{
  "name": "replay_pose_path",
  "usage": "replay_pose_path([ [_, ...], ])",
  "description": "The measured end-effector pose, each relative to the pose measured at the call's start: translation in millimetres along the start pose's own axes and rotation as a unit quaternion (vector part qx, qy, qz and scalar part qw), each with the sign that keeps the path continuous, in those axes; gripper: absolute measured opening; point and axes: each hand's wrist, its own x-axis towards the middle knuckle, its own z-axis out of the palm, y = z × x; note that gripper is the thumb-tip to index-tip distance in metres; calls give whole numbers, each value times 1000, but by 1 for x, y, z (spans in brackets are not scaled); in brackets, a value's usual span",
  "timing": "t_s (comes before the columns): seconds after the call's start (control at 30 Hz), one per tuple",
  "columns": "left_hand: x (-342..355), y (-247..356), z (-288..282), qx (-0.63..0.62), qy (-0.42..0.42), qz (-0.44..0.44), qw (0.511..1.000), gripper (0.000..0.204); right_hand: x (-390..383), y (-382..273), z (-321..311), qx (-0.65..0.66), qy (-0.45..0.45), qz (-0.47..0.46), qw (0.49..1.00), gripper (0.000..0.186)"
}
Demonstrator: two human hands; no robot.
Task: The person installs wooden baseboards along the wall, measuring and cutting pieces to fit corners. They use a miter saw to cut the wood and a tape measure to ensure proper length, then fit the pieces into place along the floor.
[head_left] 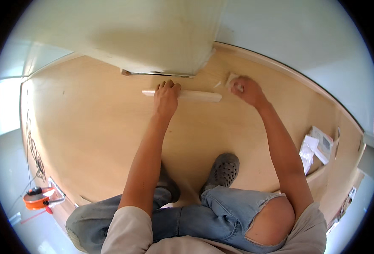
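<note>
A short pale strip of moulding (199, 96) lies crosswise on the light wood floor panel, just in front of the base of a pale upright column. My left hand (166, 96) is closed over the strip near its left end. To the right, apart from the strip, my right hand (248, 91) is closed on a small pale flat piece (231, 79), slightly blurred; I cannot tell its kind. A small whitish scrap (217, 84) lies between the strip and my right hand.
The pale column (161, 38) rises straight ahead, with walls on either side. An orange cable reel (35, 200) stands at the lower left, below a tangled dark cord (34, 152). Papers and a flat packet (321, 144) lie at the right edge. My shoes (224, 169) rest on the panel.
</note>
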Motion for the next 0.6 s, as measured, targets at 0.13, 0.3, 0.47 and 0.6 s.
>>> replay_pose_path([
  [0.13,15,-26,-2,20,99,49,994,15,0,-48,40,-49,-50,-12,997,32],
  [0.3,4,-30,0,27,187,-72,979,42,24,-63,72,-111,33,-29,993,33],
  [0.47,-5,-69,3,-230,283,-384,848,72,46,-77,88,-184,48,-54,980,32],
  [0.6,6,-89,-7,-340,284,-411,797,82,60,-78,95,-176,85,-63,979,33],
])
